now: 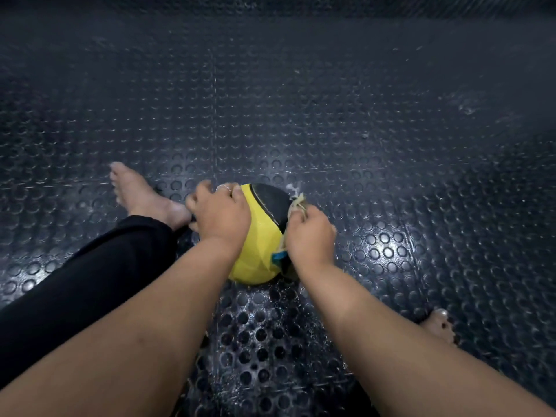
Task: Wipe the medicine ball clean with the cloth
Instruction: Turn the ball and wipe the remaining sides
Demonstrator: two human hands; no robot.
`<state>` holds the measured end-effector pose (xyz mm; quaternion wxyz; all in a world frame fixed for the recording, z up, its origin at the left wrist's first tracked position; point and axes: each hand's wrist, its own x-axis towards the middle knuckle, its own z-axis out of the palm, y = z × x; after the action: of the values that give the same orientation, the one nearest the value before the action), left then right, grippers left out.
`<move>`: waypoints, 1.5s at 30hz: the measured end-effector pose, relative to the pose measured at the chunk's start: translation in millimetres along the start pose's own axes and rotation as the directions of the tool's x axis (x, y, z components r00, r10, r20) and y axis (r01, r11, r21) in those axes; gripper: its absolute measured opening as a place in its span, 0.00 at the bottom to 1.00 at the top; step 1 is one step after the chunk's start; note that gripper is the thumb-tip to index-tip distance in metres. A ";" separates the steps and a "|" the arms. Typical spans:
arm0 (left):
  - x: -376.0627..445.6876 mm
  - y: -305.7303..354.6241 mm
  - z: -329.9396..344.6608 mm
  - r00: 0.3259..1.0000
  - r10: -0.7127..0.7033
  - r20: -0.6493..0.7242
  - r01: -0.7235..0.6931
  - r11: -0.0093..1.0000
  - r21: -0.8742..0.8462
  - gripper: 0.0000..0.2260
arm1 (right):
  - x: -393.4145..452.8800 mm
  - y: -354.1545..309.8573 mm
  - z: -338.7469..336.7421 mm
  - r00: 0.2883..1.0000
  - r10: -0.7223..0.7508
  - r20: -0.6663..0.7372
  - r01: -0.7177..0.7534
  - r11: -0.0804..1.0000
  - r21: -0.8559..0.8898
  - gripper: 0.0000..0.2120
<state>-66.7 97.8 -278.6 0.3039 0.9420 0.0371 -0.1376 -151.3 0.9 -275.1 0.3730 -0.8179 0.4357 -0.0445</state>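
Observation:
A yellow and black medicine ball (pixel 258 260) rests on the dark studded rubber floor (pixel 331 130) between my legs. My left hand (pixel 221 215) lies spread over the ball's upper left side, holding it steady. My right hand (pixel 310 236) is closed on a small pale cloth (pixel 296 201) and presses it against the ball's right side. Frayed threads of the cloth stick out above my fingers, and a blue bit shows below my palm; most of the cloth is hidden under the hand.
My left leg in black trousers (pixel 90 275) stretches out to the left, its bare foot (pixel 144 195) next to the ball. My right foot's toes (pixel 440 325) show at the lower right. Studded floor mat extends all around.

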 end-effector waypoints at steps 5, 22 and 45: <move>-41.0 5.5 2.8 0.968 0.249 0.012 -0.249 0.963 0.105 0.17 | 15.4 -11.1 1.2 0.994 -0.107 0.029 0.110 0.988 -0.106 0.15; -19.3 -16.7 6.7 0.981 0.167 0.098 -0.170 0.985 0.017 0.21 | 33.2 16.0 21.2 0.921 0.381 0.085 -0.388 0.869 0.308 0.15; -23.0 17.4 10.1 0.988 0.111 0.105 -0.129 0.976 0.175 0.21 | 3.3 19.4 5.5 0.915 0.393 0.093 -0.402 0.869 0.287 0.14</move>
<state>-88.5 78.1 -270.1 0.2263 0.9586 -0.0469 -0.1661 -160.3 -5.1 -292.4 0.5007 -0.6453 0.5767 -0.0195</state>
